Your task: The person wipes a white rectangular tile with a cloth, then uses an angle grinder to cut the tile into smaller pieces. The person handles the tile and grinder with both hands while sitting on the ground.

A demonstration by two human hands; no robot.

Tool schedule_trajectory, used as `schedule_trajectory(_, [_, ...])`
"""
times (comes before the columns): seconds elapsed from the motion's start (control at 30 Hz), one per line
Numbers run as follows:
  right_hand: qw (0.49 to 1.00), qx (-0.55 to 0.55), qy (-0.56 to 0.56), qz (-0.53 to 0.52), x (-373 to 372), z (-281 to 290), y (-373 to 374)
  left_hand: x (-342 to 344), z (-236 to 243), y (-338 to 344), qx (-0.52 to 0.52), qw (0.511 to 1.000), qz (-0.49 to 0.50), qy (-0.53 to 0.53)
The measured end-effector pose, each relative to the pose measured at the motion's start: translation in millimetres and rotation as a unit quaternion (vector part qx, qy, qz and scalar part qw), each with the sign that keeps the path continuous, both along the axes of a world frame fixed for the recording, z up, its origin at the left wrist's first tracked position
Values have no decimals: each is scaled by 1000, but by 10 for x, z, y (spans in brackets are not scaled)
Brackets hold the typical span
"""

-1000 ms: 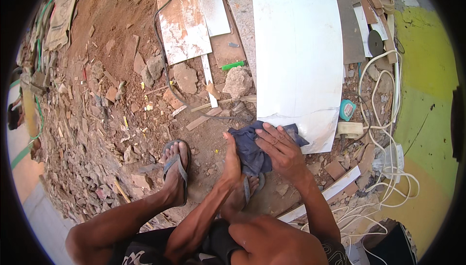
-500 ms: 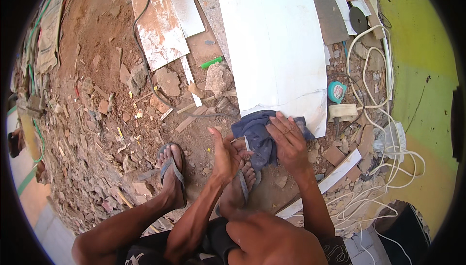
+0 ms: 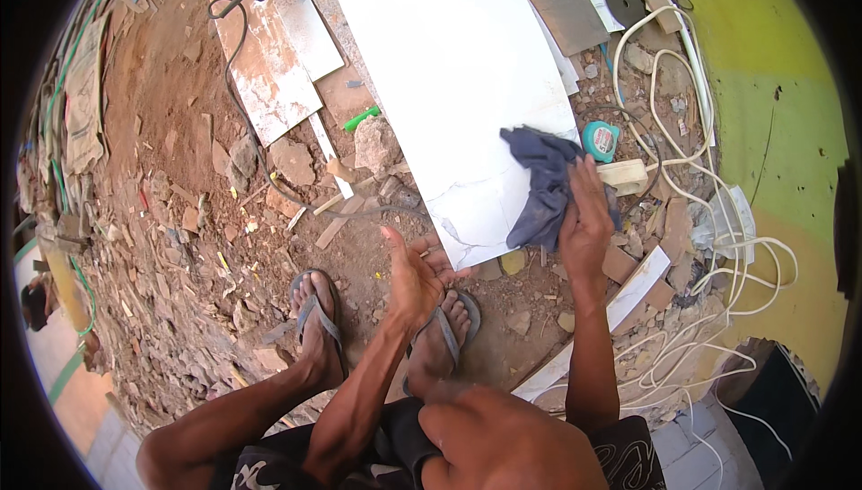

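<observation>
Shifted rightward, the bunched blue cloth [image 3: 540, 187] now covers the near right corner of the white slab [image 3: 449, 86] under my right hand [image 3: 585, 216], fingers straight; whether they grip it I cannot tell. My left hand [image 3: 415, 275] is wide at the near left corner, perhaps to steady it. Soft, creased folds meet a smooth, grey-veined face

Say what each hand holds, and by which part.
The right hand holds the dark blue cloth by its right part. The left hand is at the near corner of the white slab; whether it grips there cannot be told.
</observation>
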State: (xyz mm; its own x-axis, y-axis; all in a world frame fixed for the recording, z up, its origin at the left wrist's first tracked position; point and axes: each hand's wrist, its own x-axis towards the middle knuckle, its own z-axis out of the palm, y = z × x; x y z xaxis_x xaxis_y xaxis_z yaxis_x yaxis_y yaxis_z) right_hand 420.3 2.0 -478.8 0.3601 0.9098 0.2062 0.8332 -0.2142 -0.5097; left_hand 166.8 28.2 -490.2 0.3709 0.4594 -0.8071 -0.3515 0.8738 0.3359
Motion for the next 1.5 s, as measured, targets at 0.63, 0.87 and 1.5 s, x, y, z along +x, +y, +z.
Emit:
schedule_trajectory(0.63, [993, 42, -114, 0, 217, -205, 1606, 223, 110, 1, 179, 955, -109, 212])
schedule_trajectory(0.87, [989, -87, 28, 116, -741, -174, 73, 68, -67, -8, 176, 955, -77, 224])
schedule_trajectory(1.5, [999, 0, -42, -21, 167, -104, 36, 210, 13, -56, 172, 957, -117, 203])
